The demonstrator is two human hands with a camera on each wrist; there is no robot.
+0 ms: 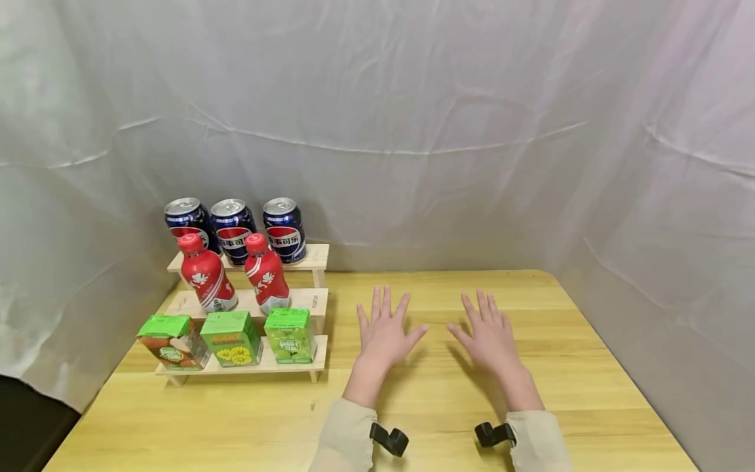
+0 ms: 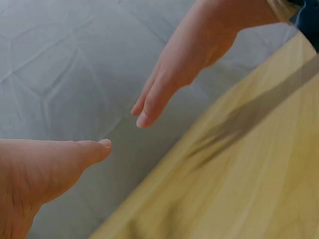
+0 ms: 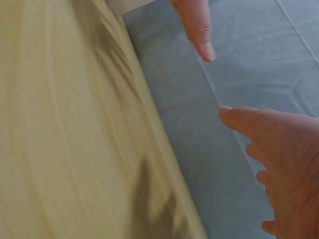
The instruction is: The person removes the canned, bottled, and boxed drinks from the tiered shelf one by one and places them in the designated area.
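My left hand [image 1: 383,334] hovers over the wooden table with fingers spread and nothing in it. To its right, my right hand [image 1: 491,337] is held the same way, palm down and fingers apart. Both cast shadows on the wood. The left wrist view shows the left thumb [image 2: 75,157] pointing toward the right hand [image 2: 184,55]. Nearest the left hand is a green juice box [image 1: 290,337] at the right end of a three-step wooden rack [image 1: 318,357]. Beside that box stand a juice box with yellow flowers [image 1: 231,341] and a brownish-red and green one [image 1: 175,344].
On the rack's middle step stand two red bottles, one on the left [image 1: 206,275] and one on the right [image 1: 267,275]. Three blue cola cans [image 1: 286,233] line the top step. Grey cloth [image 1: 413,164] hangs behind and beside the table [image 1: 590,393].
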